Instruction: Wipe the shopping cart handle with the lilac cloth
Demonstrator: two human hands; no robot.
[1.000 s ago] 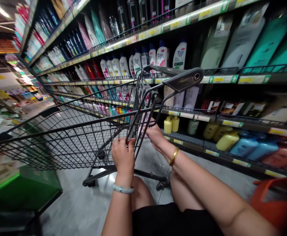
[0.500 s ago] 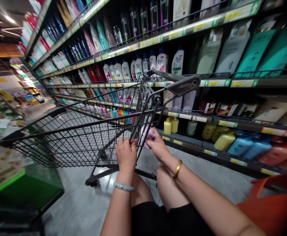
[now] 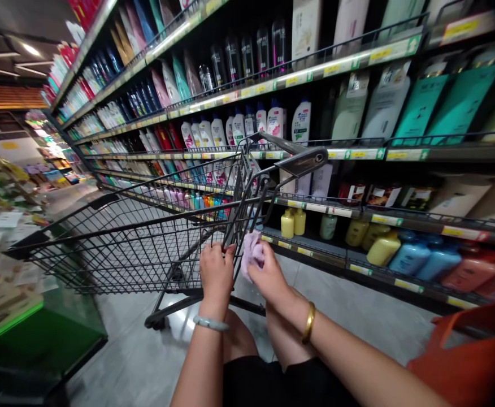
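A black wire shopping cart [image 3: 116, 243] stands in front of me, its handle [image 3: 302, 163] toward the right. My left hand [image 3: 216, 274] grips the cart's side near its rear corner, fingers curled over the wire. My right hand [image 3: 268, 277] is closed on a crumpled pale purple cloth [image 3: 252, 254], just right of the cart's rear frame. Whether the cloth touches the bars I cannot tell. A jade-coloured bangle [image 3: 211, 323] sits on my left wrist, a gold bangle [image 3: 309, 322] on my right.
Shelves of shampoo and body wash bottles [image 3: 302, 121] line the right side and run back. Yellow bottles [image 3: 287, 223] stand on the bottom shelf. An orange basket or bag [image 3: 455, 356] is at the lower right. A green-sided display stand [image 3: 61, 333] is at the left, over grey floor tiles [image 3: 124, 362].
My right hand has drawn the cloth down and slightly back from the cart's rear bars, so more of it shows. My left hand stays on the cart. The view has shifted slightly.
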